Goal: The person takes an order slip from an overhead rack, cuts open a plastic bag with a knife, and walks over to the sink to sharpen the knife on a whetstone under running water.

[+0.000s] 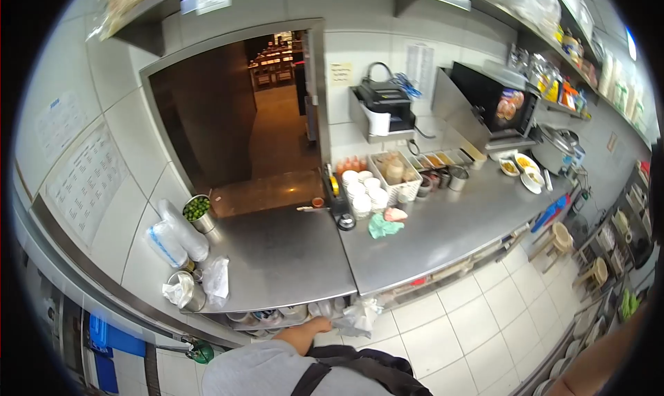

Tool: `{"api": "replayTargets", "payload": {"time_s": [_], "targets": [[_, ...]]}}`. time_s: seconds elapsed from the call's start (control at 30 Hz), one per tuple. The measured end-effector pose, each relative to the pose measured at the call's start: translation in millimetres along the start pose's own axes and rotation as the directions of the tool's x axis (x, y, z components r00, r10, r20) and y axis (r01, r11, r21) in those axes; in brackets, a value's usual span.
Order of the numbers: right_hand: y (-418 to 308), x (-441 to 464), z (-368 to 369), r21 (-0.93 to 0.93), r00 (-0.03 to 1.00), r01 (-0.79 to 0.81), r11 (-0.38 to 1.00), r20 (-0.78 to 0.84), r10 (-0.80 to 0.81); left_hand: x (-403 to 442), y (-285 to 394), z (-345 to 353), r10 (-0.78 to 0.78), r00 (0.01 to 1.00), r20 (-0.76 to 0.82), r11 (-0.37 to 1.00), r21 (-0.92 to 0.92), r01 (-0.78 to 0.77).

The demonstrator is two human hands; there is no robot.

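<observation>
Filling the far side and the left, a tiled wall (117, 71) closes in the room, and a pale floor (477, 320) spreads along the front of the steel tabletop (290, 258), leaving walking room as far as the stools (559, 238) on the right. The tabletop comes in two lengths that meet at a seam; on the left length a broad stretch of steel shows from the seam to the wrapped sleeves (173, 240) by the wall, and on the right length a strip of it runs along the front edge. Behind the left length opens a doorway (277, 119) onto a dim room. A black box (487, 102) stands at the back of the right length, and a printer (387, 102) sits on a bracket above it. Below, a basket (408, 188) and stacked cups (363, 192) keep toward the back. The white bag (360, 318) is under the front edge near the seam, just beside the left hand (319, 325); whether the fingers have hold of it, or how far they are open, I cannot tell. The right hand is out of view, its forearm (605, 358) leading off at lower right. A clear bag (217, 282) lies close to the front edge; a green cloth (385, 226) sits farther back.
</observation>
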State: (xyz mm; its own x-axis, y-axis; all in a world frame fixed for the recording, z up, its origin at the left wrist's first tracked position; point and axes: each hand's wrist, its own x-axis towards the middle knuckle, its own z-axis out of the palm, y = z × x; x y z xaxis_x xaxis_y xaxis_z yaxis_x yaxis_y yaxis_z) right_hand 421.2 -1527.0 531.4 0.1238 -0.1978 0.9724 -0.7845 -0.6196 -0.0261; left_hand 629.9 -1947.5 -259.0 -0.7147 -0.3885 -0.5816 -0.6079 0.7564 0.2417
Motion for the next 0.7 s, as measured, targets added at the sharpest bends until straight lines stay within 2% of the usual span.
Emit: {"api": "replayTargets", "payload": {"time_s": [0.03,0.1,0.13,0.2,0.27,0.37,0.47,0.53,0.57,0.6,0.63,0.67,0.7], "targets": [[-16,-1,22,-0.112,0.989,0.099,0.989,-0.103,-0.11,15,42,-23,0.257,0.945,0.201,0.92,0.249,-0.303],[-32,-1,21,-0.169,0.97,0.241,0.956,0.02,-0.242,28,119,-49,0.224,0.969,0.1,0.966,0.108,-0.235],[-34,-4,16,-0.179,0.962,0.271,0.946,0.052,-0.267,41,152,-60,0.234,0.958,0.164,0.955,0.145,-0.258],[-33,-15,1,-0.227,0.955,0.298,0.927,0.074,-0.289,48,197,-75,0.377,0.926,0.0,0.926,-0.012,-0.377],[-30,-26,-17,-0.298,0.952,0.305,0.905,0.083,-0.294,62,226,-83,0.396,0.918,-0.001,0.915,-0.084,-0.394],[-25,-42,-49,-0.413,0.954,0.299,0.86,0.099,-0.284,88,246,-76,0.424,0.902,0.086,0.906,-0.025,-0.423],[-19,-59,-86,-0.565,0.966,0.257,0.784,0.123,-0.229,110,252,-60,0.295,0.88,0.372,0.893,0.22,-0.393],[-19,-73,-112,-0.667,0.973,0.23,0.709,0.148,-0.176,131,256,-52,0.225,0.804,0.55,0.772,0.403,-0.492],[-18,-77,-124,-0.712,0.976,0.218,0.668,0.164,-0.144,140,262,-56,0.09,0.795,0.6,0.876,0.332,-0.349],[-19,-83,-136,-0.754,0.979,0.205,0.624,0.173,-0.112,151,270,-57,0.067,0.796,0.602,0.916,0.28,-0.289],[-20,-85,-151,-0.798,0.98,0.195,0.57,0.177,-0.087,195,267,-46,-0.024,0.757,0.652,0.893,0.354,-0.276],[-20,-88,-165,-0.836,0.98,0.192,0.513,0.187,-0.061,200,292,-67,-0.024,0.791,0.612,0.946,0.271,-0.18],[-22,-88,-177,-0.869,0.979,0.193,0.456,0.203,-0.029,248,298,-64,0.021,0.76,0.65,0.871,0.36,-0.333]]}}
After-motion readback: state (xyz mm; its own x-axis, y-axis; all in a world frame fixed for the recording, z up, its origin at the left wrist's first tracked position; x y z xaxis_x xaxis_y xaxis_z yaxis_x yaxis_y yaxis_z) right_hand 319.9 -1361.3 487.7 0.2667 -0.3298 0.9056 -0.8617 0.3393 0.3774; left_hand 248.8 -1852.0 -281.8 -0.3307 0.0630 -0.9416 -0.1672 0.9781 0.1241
